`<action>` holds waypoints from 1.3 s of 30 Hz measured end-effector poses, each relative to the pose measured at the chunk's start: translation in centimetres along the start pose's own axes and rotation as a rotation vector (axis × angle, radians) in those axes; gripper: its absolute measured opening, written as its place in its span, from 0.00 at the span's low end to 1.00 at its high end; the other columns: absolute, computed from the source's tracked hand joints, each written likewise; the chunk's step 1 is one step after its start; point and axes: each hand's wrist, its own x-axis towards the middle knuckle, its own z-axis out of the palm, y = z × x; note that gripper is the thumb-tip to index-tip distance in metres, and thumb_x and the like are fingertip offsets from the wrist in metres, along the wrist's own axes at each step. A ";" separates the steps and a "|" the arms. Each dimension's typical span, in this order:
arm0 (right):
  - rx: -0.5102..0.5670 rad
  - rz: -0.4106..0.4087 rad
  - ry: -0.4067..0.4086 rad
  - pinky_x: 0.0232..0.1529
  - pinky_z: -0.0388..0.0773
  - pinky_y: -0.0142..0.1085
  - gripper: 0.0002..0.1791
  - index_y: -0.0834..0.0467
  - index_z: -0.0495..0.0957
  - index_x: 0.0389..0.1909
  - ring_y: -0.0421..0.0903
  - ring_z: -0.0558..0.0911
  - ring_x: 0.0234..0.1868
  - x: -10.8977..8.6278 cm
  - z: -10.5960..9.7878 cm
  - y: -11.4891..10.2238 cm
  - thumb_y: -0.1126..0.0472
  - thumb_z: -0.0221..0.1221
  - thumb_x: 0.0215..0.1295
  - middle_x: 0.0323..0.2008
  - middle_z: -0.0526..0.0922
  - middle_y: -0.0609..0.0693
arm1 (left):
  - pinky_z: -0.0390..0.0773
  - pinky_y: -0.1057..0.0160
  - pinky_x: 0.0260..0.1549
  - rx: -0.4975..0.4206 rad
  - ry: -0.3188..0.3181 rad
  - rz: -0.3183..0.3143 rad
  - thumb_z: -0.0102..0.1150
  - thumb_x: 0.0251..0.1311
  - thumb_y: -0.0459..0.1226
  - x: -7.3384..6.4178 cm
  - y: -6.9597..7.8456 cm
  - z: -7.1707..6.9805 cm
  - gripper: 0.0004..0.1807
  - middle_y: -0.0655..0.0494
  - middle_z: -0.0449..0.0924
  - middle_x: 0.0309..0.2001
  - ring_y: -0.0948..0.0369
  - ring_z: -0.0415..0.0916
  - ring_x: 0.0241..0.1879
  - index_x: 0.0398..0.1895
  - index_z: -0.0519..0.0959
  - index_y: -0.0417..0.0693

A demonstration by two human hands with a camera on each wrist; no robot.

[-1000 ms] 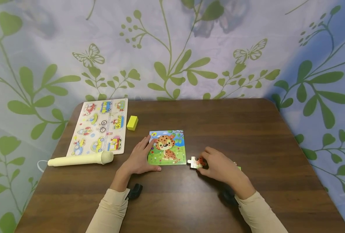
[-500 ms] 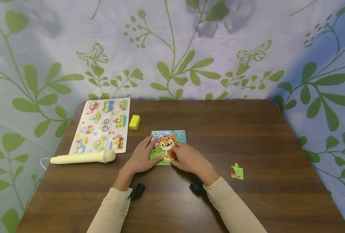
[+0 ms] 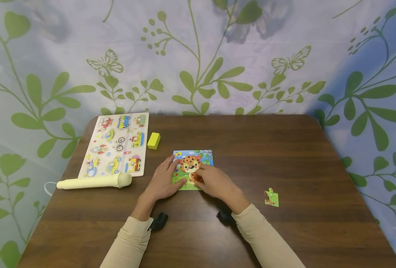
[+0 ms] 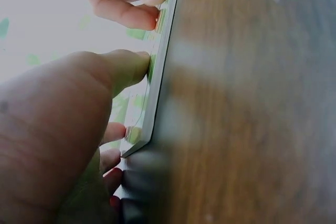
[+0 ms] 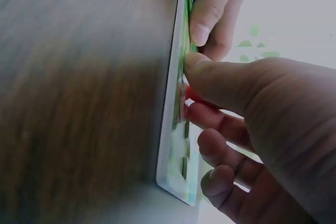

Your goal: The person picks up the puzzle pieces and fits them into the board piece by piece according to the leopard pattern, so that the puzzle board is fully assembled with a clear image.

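A small square jigsaw puzzle board (image 3: 206,156) with a spotted leopard cub picture lies flat on the table. My left hand (image 3: 163,180) rests along its left side, fingers extended, the thumb on the picture near the lower edge. With thumb and curled fingers, my right hand (image 3: 218,182) pinches a jigsaw piece (image 5: 180,103) against the board's lower middle, and those fingers hide much of it. The two thumbs are close together in the right wrist view. A loose green jigsaw piece (image 3: 272,198) lies to the right of my right hand.
A pale peg puzzle board (image 3: 95,141) with vehicle pictures lies at the back left. Across its front edge is a cream toy microphone (image 3: 94,182). Between the two boards stands a yellow block (image 3: 154,141). The brown table (image 3: 268,149) ends at a leaf-patterned cloth.
My right hand has carried a jigsaw piece leftward from beside the board onto its lower part, uncovering the loose green piece. My left hand has stayed at the board's left side.
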 end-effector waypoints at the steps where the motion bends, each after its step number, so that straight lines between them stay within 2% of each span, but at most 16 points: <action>1: 0.013 0.002 0.002 0.40 0.81 0.34 0.08 0.52 0.87 0.39 0.39 0.80 0.35 0.0 0.0 0.0 0.52 0.69 0.65 0.37 0.81 0.42 | 0.51 0.36 0.77 -0.004 0.003 -0.006 0.62 0.66 0.51 0.0 0.0 0.0 0.42 0.41 0.48 0.82 0.41 0.47 0.81 0.78 0.60 0.43; 6: 0.063 -0.001 -0.024 0.45 0.82 0.38 0.11 0.52 0.87 0.45 0.41 0.82 0.41 -0.4 -0.1 0.3 0.52 0.68 0.67 0.42 0.83 0.44 | 0.51 0.37 0.77 -0.017 0.015 -0.022 0.63 0.65 0.51 0.0 0.0 0.1 0.43 0.41 0.48 0.82 0.42 0.46 0.81 0.78 0.61 0.44; 11: 0.111 0.014 -0.006 0.50 0.82 0.41 0.17 0.52 0.86 0.53 0.43 0.83 0.46 -3.2 -1.1 1.5 0.49 0.67 0.67 0.48 0.84 0.45 | 0.50 0.37 0.77 -0.028 0.013 -0.028 0.63 0.64 0.51 0.0 0.1 0.3 0.43 0.42 0.48 0.82 0.43 0.46 0.81 0.78 0.60 0.45; 16: 0.138 0.125 0.047 0.44 0.82 0.40 0.26 0.52 0.83 0.57 0.40 0.81 0.41 -8.6 -2.7 4.2 0.46 0.71 0.61 0.50 0.83 0.44 | 0.50 0.37 0.77 -0.040 0.024 -0.031 0.64 0.63 0.51 -0.1 0.2 0.4 0.43 0.42 0.48 0.82 0.43 0.47 0.81 0.78 0.61 0.45; 22: 0.120 0.349 0.028 0.38 0.80 0.41 0.39 0.55 0.76 0.66 0.42 0.79 0.39 -16.5 -4.3 8.5 0.45 0.74 0.55 0.54 0.79 0.50 | 0.49 0.37 0.78 -0.030 0.007 -0.028 0.63 0.64 0.52 0.0 -0.1 0.6 0.44 0.43 0.47 0.82 0.43 0.46 0.81 0.79 0.60 0.45; 26: 0.127 0.449 0.018 0.34 0.73 0.36 0.41 0.55 0.75 0.67 0.42 0.75 0.38 -19.6 -4.9 10.1 0.46 0.76 0.53 0.55 0.78 0.51 | 0.50 0.38 0.78 -0.008 0.020 -0.030 0.63 0.64 0.52 0.1 -0.3 0.6 0.44 0.43 0.47 0.82 0.44 0.46 0.81 0.79 0.59 0.45; 29: 0.124 0.463 0.024 0.29 0.64 0.31 0.39 0.54 0.76 0.66 0.38 0.68 0.34 -20.5 -4.8 10.5 0.47 0.75 0.54 0.51 0.78 0.48 | 0.49 0.37 0.78 -0.022 0.019 -0.034 0.63 0.64 0.52 0.1 -0.3 0.5 0.44 0.43 0.47 0.82 0.43 0.45 0.81 0.79 0.60 0.45; 33: 0.087 0.445 0.054 0.25 0.62 0.30 0.33 0.54 0.79 0.63 0.35 0.66 0.30 -20.4 -4.4 10.7 0.50 0.75 0.56 0.44 0.77 0.45 | 0.49 0.37 0.78 -0.036 0.012 -0.026 0.62 0.64 0.52 0.0 -0.1 0.6 0.44 0.43 0.47 0.82 0.43 0.45 0.81 0.79 0.59 0.45; 39: -0.036 0.331 0.070 0.33 0.79 0.39 0.28 0.58 0.82 0.57 0.39 0.78 0.34 -18.7 -4.1 10.6 0.50 0.74 0.58 0.43 0.81 0.48 | 0.49 0.38 0.78 -0.026 0.019 -0.033 0.63 0.64 0.52 0.0 0.2 0.5 0.44 0.43 0.48 0.82 0.44 0.46 0.81 0.79 0.60 0.45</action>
